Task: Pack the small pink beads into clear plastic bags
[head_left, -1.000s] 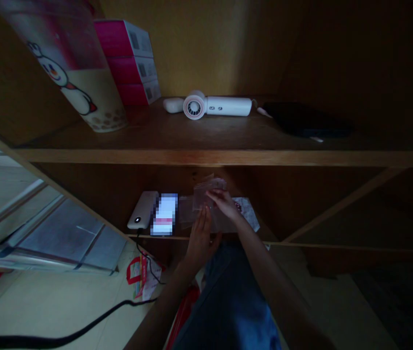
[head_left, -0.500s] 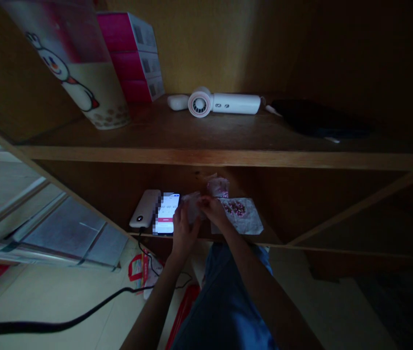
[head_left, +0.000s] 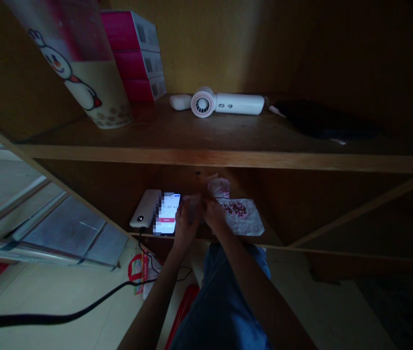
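Note:
Between my two hands is a small clear plastic bag (head_left: 194, 204), blurred and dim, on the lower shelf. My left hand (head_left: 185, 226) grips its left side, beside a lit phone (head_left: 168, 214) showing a timer. The fingers of my right hand (head_left: 214, 215) are pinched together at the bag's right edge; what they hold is too dark to make out. Right of that hand lies a crumpled white paper sheet (head_left: 252, 218) with a cluster of small pink and dark red beads (head_left: 236, 209) on it. Behind it sits another small clear bag with pink beads (head_left: 218, 186).
A white power bank (head_left: 146, 209) with a black cable (head_left: 93, 307) lies left of the phone. The upper shelf edge (head_left: 206, 158) overhangs my hands. On that shelf are a bubble tea cup (head_left: 93, 92), pink boxes (head_left: 133, 58), a white handheld fan (head_left: 239, 104) and a dark pouch (head_left: 319, 119).
My right hand has shifted slightly right and down, its fingers drawn closer together. My left hand has moved a little to the right with the bag. The view has shifted slightly.

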A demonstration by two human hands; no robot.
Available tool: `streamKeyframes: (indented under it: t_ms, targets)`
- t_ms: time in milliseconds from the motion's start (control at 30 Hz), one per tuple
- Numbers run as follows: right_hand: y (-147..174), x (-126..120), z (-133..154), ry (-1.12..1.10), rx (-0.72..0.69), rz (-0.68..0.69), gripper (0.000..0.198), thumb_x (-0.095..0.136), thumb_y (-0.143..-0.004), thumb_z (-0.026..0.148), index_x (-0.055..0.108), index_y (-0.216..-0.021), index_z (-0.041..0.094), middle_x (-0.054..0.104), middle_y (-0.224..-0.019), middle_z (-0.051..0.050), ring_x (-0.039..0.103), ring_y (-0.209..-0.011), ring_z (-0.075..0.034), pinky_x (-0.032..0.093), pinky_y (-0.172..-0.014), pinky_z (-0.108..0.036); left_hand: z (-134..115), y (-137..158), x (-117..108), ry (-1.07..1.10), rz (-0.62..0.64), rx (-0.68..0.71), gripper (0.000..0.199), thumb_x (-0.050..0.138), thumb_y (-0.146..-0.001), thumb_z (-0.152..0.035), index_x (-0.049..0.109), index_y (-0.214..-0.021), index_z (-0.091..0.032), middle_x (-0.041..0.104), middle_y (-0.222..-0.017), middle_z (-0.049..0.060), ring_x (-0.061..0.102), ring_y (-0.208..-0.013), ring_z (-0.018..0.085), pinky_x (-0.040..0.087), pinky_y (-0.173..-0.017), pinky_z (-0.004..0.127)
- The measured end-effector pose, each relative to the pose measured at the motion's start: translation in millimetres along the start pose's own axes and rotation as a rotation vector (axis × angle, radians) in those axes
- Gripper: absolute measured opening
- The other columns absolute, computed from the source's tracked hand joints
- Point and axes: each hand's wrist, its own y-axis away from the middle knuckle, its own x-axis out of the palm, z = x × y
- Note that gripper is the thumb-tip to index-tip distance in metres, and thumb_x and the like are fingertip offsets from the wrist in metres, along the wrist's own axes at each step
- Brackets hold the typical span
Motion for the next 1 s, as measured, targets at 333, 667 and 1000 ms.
streamKeyframes:
  t_ms: [333,667,1000]
  targets:
    - [-2.4,0.2,-3.6,-0.041,-0.018,0.036,0.03,0.043,-0.086,0.035,0.065,-0.096,0.018,0.068,-0.094,-0.009,0.064,-0.087,-0.019,0.044,-0.071,-0.026,1.3,-13.0,19.4,0.013,-0.02,0.009,0.048,0.039,-0.088,-0.025,0.032,-0.136,-0.018,0.031,-0.143,0.013,0.024,-0.135,0.025,0.026,-0.109,0.048]
    - [0.1,1.0,-5.2,-0.032,-0.056,-0.132,0.05,0.044,-0.084,0.026,0.038,-0.133,0.021,0.053,-0.124,-0.012,0.059,-0.096,-0.022,0.045,-0.075,-0.03,15.5,-19.5,27.2,-0.177,0.101,0.09,0.056,0.034,-0.079,-0.004,0.035,-0.134,-0.01,0.026,-0.145,0.019,0.023,-0.134,0.029,0.034,-0.104,0.05]
    - [1.9,5.3,-3.3,0.052,-0.293,-0.084,0.034,0.039,-0.084,0.014,0.06,-0.11,0.018,0.054,-0.119,-0.009,0.04,-0.115,-0.021,0.035,-0.096,-0.031,15.4,-20.6,26.5,-0.257,0.142,0.142,0.056,0.032,-0.079,-0.004,0.036,-0.134,-0.011,0.037,-0.14,0.017,0.027,-0.134,0.025,0.033,-0.106,0.048]
